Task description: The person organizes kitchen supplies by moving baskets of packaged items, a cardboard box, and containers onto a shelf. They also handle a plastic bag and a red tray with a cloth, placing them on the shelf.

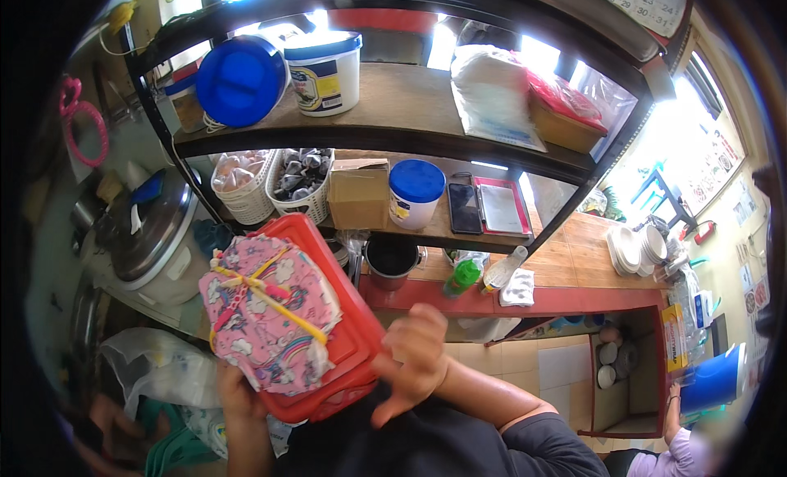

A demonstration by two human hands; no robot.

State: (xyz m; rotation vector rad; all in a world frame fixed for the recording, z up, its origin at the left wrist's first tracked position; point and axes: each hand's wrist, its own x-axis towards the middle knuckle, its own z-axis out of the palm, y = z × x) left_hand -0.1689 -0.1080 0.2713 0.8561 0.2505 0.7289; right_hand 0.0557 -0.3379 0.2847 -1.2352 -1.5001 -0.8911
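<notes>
A red plastic box with a lid [363,329] is held tilted in front of my body. On its lid lies a folded pink cloth with unicorns and rainbows [270,329], with yellow straps across it. My left hand [237,391] grips the box's lower left side, its fingers partly hidden beneath the cloth and box. Beside the box's right edge is my right hand [412,360], its fingers apart and slightly curled and its thumb pointing down; it holds nothing that I can see.
A metal shelf [393,135] ahead bears tubs, baskets, a cardboard box [359,197] and a phone [465,207]. A large lidded pot [154,243] stands left. Another person's hand [117,415] is at lower left; a person [682,446] reaches toward a blue container [713,378] at lower right.
</notes>
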